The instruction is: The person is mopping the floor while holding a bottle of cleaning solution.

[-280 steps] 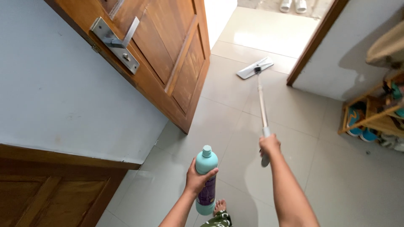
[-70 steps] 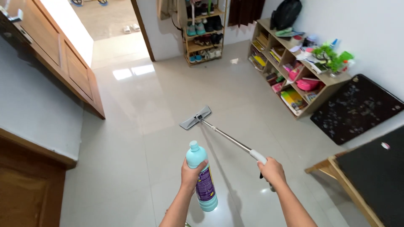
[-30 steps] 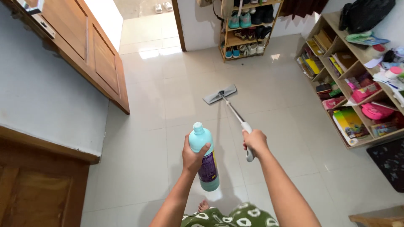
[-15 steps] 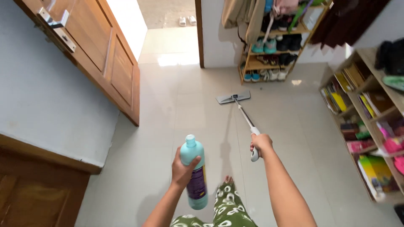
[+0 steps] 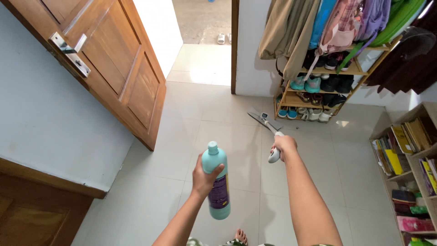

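My left hand [image 5: 203,177] grips a tall teal bottle [image 5: 217,186] with a purple label, held upright in front of me with its cap on. My right hand [image 5: 285,146] is closed around the white grip of a flat mop [image 5: 264,122]. Its metal pole runs away from me to the grey mop head, which rests on the tiled floor close to the foot of the shoe rack [image 5: 318,86]. A bare foot of mine [image 5: 240,236] shows at the bottom edge.
An open wooden door [image 5: 114,59] stands at the left beside a grey wall. A doorway [image 5: 205,41] leads outside, with sandals beyond. Jackets and bags [image 5: 327,23] hang above the shoe rack. A wooden shelf of books [image 5: 409,159] lines the right wall.
The view has lifted and turned toward the doorway and shoe rack. The mop head has slid forward to the rack's foot. Both hands keep their grips.
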